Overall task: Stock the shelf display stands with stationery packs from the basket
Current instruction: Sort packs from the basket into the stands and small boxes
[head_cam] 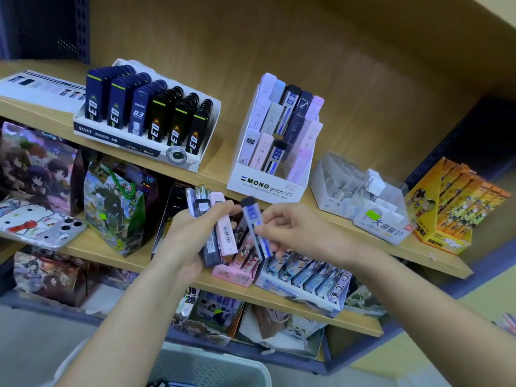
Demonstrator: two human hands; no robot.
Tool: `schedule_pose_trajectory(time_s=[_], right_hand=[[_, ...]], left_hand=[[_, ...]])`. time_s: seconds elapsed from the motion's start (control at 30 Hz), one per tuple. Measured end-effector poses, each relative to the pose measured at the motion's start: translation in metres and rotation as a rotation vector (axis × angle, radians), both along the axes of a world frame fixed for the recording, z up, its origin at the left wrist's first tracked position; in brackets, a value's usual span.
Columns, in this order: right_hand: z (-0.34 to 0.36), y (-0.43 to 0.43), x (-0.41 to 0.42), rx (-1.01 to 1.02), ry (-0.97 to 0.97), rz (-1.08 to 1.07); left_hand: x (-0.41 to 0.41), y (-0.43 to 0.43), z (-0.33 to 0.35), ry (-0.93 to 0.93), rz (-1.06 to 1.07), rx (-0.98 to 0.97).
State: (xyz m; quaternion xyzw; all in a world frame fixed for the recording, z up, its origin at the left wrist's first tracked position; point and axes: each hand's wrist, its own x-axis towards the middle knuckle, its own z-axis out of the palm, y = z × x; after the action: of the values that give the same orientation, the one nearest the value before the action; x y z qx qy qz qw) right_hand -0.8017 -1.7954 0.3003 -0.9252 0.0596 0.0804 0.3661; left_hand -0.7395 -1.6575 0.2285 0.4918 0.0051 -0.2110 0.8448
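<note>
My left hand (190, 236) grips a fanned bundle of slim pencil-lead packs (215, 227), pink, grey and clear, just below the top shelf edge. My right hand (290, 230) pinches a single blue-and-white lead pack (255, 227) with a dark cap, held tilted beside the bundle. Straight above stands the white tiered MONO graph MG display stand (268, 182) on the wooden top shelf (217, 171), holding several pastel and dark lead packs. A corner of the white perforated basket (223, 367) shows at the bottom, between my forearms.
On the top shelf, left, a white stand (134, 143) carries rows of dark 0.3 lead cases. Right of the MONO stand sit a clear plastic stand (371, 202) and an orange cartoon box (452, 208). Lower shelves hold gift bags, a phone case and card boxes.
</note>
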Motion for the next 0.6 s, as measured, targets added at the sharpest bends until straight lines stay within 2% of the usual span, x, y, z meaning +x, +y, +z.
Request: schedule_pose_trajectory(time_s=[0.13, 0.2, 0.27, 0.47, 0.6], right_hand=[[0.024, -0.008, 0.003, 0.172, -0.316, -0.149], [0.033, -0.013, 0.012, 0.099, -0.507, -0.206], [0.036, -0.018, 0.023, 0.012, -0.608, -0.238], [0.031, -0.025, 0.049, -0.121, -0.577, -0.267], [0.028, -0.025, 0.055, -0.246, -0.565, -0.16]], left_hand=[[0.002, 0.001, 0.0, 0.067, 0.005, 0.01], [0.002, 0.0, -0.001, 0.073, -0.019, 0.016], [0.0, -0.001, -0.002, 0.073, -0.049, -0.005], [-0.004, -0.001, -0.003, 0.089, -0.072, 0.025], [-0.002, 0.001, -0.004, 0.085, -0.054, 0.047]])
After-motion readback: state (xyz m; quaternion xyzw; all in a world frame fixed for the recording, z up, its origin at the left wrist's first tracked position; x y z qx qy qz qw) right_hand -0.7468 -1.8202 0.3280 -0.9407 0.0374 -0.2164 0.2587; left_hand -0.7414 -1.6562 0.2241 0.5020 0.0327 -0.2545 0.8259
